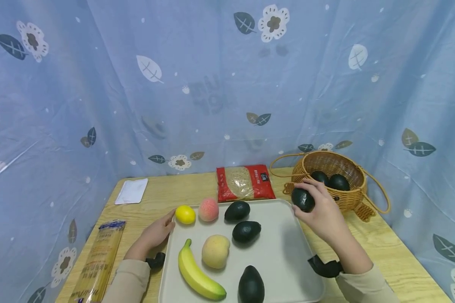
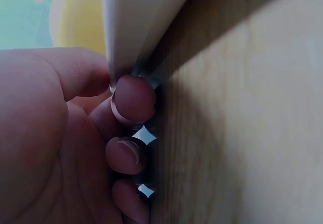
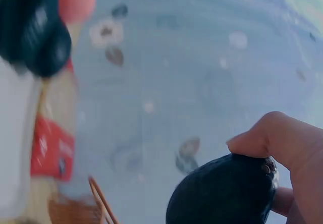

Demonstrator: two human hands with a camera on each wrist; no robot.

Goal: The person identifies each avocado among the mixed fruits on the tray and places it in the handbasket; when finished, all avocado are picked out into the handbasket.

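Observation:
My right hand (image 1: pixel 321 207) holds a dark avocado (image 1: pixel 302 199) between thumb and fingers, above the tray's right back corner and in front of the wicker basket (image 1: pixel 358 197). The right wrist view shows this avocado (image 3: pixel 222 191) close up, the thumb along its upper side. At the left, my left hand (image 1: pixel 156 232) grips the edge of the white tray (image 1: pixel 284 269); in the left wrist view its thumb and fingertips pinch the tray's rim (image 2: pixel 133 27). Two more avocados (image 1: pixel 339 182) lie in the basket.
On the tray lie a lemon (image 1: pixel 185 214), a pink peach (image 1: pixel 208 209), a yellowish peach (image 1: pixel 215 251), a banana (image 1: pixel 199 275) and three avocados (image 1: pixel 246 232). Behind it is a red bag (image 1: pixel 245 182). Left are a noodle packet (image 1: pixel 98 261) and white paper (image 1: pixel 131 191).

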